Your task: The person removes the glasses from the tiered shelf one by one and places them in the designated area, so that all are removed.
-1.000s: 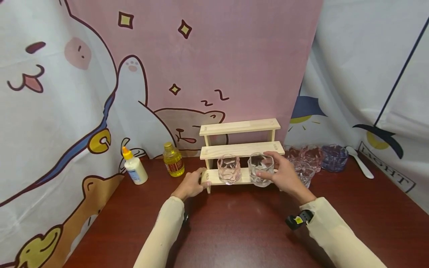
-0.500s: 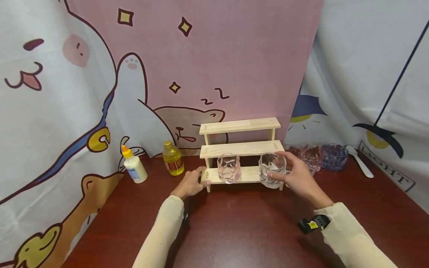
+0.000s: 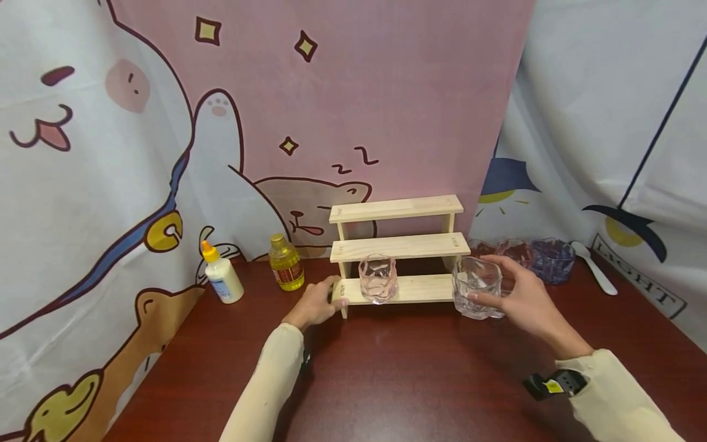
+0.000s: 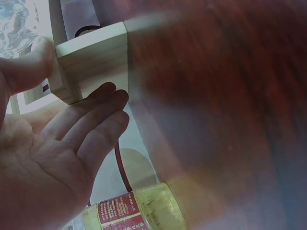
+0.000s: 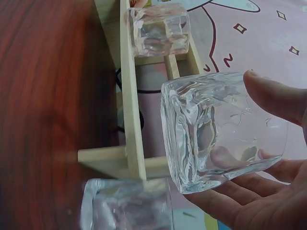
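Observation:
A three-step wooden display rack [image 3: 420,286] stands against the backdrop. My left hand [image 3: 316,305] grips the left end of its lowest board, thumb on the board and fingers along the end panel [image 4: 103,60]. My right hand [image 3: 525,299] holds a clear faceted glass [image 3: 476,287] by its sides, at the right end of the lowest board. In the right wrist view, thumb and fingers span that glass [image 5: 220,129], which hangs beside the rack. A pale pink glass [image 3: 378,280] sits on the lowest board, left of its middle. Another clear glass [image 5: 127,206] is beyond the rack's right end.
Behind my right hand are pink glasses [image 3: 513,250], a blue-purple glass [image 3: 552,261] and a white spoon [image 3: 593,268]. At the left stand a yellow bottle [image 3: 286,264] and a white glue bottle [image 3: 223,275] with an orange cap. Printed cloth hangs around the dark red table [image 3: 397,374].
My right hand has carried the clear glass rightward, from over the lowest board's right half to its right end. My left hand and the pale pink glass have stayed put.

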`<state>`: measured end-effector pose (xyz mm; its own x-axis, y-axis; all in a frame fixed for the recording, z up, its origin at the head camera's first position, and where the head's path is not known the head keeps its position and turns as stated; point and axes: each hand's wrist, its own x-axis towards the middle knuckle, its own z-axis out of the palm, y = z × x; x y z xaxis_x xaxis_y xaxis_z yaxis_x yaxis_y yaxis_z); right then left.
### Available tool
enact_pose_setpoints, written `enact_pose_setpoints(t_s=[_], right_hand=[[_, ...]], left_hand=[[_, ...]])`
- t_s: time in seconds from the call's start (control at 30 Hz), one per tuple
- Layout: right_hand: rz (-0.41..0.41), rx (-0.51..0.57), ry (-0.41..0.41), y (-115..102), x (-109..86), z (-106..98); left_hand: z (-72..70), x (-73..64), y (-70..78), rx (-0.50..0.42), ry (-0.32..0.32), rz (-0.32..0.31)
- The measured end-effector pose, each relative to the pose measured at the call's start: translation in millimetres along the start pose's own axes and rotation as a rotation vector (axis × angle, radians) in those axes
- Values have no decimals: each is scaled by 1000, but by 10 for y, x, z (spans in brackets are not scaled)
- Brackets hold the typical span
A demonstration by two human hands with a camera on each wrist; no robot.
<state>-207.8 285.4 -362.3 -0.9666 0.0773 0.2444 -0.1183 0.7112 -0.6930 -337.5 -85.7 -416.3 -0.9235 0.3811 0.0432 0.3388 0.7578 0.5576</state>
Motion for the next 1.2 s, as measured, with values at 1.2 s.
enact_pose_setpoints(t_s=[1.2], right_hand=[[18, 50, 39, 740, -325, -437]], left_hand=[[11, 12, -7, 18, 5, 3]])
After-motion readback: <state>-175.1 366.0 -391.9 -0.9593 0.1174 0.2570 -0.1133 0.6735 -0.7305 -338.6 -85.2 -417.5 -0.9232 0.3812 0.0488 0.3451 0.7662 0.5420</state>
